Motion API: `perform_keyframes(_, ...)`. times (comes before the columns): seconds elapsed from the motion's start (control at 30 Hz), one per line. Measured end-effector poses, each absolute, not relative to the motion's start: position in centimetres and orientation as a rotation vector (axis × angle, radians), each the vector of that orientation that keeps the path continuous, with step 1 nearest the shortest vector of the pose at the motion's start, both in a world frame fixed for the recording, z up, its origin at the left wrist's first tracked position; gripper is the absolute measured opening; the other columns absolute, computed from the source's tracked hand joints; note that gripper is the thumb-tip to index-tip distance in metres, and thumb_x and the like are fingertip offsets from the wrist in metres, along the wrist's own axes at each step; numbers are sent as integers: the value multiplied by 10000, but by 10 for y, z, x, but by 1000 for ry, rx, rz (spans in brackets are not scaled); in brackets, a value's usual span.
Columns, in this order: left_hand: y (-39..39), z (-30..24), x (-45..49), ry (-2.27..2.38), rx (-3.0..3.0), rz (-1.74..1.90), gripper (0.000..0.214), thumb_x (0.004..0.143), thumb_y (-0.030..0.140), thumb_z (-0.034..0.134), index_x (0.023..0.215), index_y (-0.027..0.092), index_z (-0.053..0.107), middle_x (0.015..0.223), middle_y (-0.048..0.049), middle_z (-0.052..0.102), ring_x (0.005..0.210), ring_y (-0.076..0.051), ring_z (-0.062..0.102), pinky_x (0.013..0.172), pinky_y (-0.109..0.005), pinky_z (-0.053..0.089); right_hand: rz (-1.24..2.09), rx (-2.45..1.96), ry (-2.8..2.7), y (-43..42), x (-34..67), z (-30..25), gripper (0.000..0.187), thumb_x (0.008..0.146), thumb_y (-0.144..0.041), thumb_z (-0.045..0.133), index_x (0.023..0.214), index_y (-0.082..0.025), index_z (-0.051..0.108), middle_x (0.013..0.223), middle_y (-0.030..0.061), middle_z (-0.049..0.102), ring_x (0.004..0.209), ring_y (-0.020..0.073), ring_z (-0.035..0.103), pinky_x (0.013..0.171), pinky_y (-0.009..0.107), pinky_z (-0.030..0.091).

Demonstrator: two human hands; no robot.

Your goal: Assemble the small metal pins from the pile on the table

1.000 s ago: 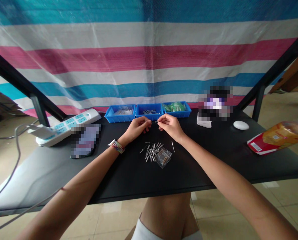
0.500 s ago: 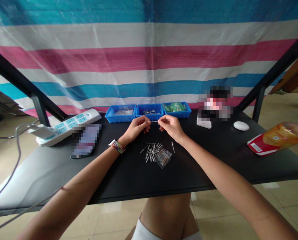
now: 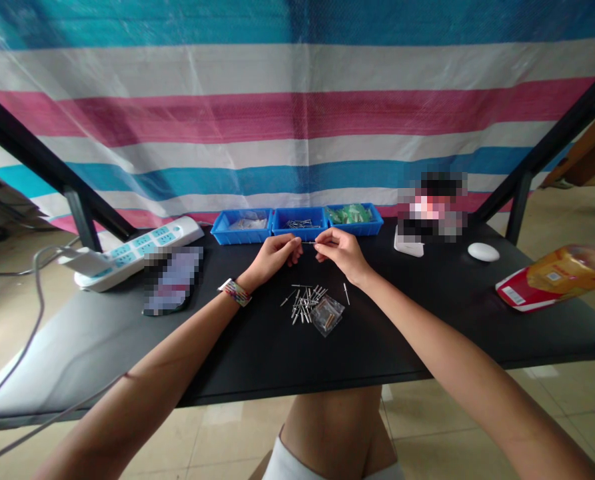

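Observation:
My left hand (image 3: 276,255) and my right hand (image 3: 341,251) meet over the far middle of the black table (image 3: 257,347). Both pinch the ends of one thin metal pin (image 3: 309,243) held level between them. Just in front of my hands lies a loose pile of several metal pins (image 3: 304,302), with a small clear plastic bag (image 3: 327,315) beside it and a single pin (image 3: 346,293) to its right. A beaded band sits on my left wrist (image 3: 234,292).
Three blue bins (image 3: 297,223) line the table's far edge: left with pale parts, middle with metal pins, right with green pieces. A white power strip (image 3: 137,252) lies far left, a white mouse (image 3: 483,251) and a red-orange packet (image 3: 552,277) at right. A striped tarp hangs behind.

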State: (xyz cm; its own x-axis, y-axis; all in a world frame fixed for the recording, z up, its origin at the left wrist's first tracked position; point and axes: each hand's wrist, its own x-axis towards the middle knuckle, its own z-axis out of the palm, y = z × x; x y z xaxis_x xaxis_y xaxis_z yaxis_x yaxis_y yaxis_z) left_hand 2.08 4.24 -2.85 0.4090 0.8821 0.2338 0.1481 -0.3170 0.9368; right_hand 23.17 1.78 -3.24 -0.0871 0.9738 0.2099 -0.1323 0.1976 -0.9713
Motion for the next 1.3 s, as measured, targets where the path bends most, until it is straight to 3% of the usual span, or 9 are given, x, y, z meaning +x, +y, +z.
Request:
perform_keyframes(0.23,44,-29,19,899,1659,952,572,970,670,599,762,146,699,632,-45,651,574,-141,606,551,-241,487,1087,-901,-1218,29,230,-28,252,729,-364,843,816,-180,696,714,-15,684,567,133,684,565,258,601)
perform_keyframes(0.33,44,-29,18,890,1599,951,563,967,656,597,763,141,698,635,-51,655,571,-144,612,549,-243,486,1009,-959,-1152,41,231,-23,324,743,-412,828,947,-177,737,939,61,785,559,133,694,549,279,617)
perform_keyframes(0.43,44,-30,18,886,1587,956,542,962,639,610,761,143,697,636,-52,655,573,-146,614,550,-243,486,899,-1046,-1222,46,236,-21,346,783,-406,767,1045,-180,760,1159,116,792,513,121,680,479,271,582)
perform_keyframes(0.6,44,-30,18,889,1595,944,491,961,590,624,762,147,696,626,-49,651,569,-145,608,550,-241,482,750,-1124,-1450,29,245,-22,146,823,-282,656,856,-184,759,841,45,770,470,116,615,441,238,464)
perform_keyframes(0.83,43,-29,18,876,1605,968,463,942,567,646,729,157,674,641,-39,644,570,-140,593,565,-247,489,876,-927,-2065,0,234,-12,39,793,-176,767,815,-194,792,769,0,730,590,114,558,589,245,432)
perform_keyframes(1.07,42,-25,20,879,1637,972,466,951,559,631,719,158,679,645,-38,632,576,-138,577,572,-250,478,661,-959,-2256,-14,212,-22,119,832,-111,817,863,-225,833,852,26,731,787,172,659,724,285,443)
perform_keyframes(1.3,40,-22,20,888,1644,970,462,950,552,635,714,157,676,649,-44,643,576,-142,576,574,-255,486,534,-999,-2306,-13,217,-23,137,853,-77,712,857,-209,746,945,33,694,802,162,626,704,273,419)
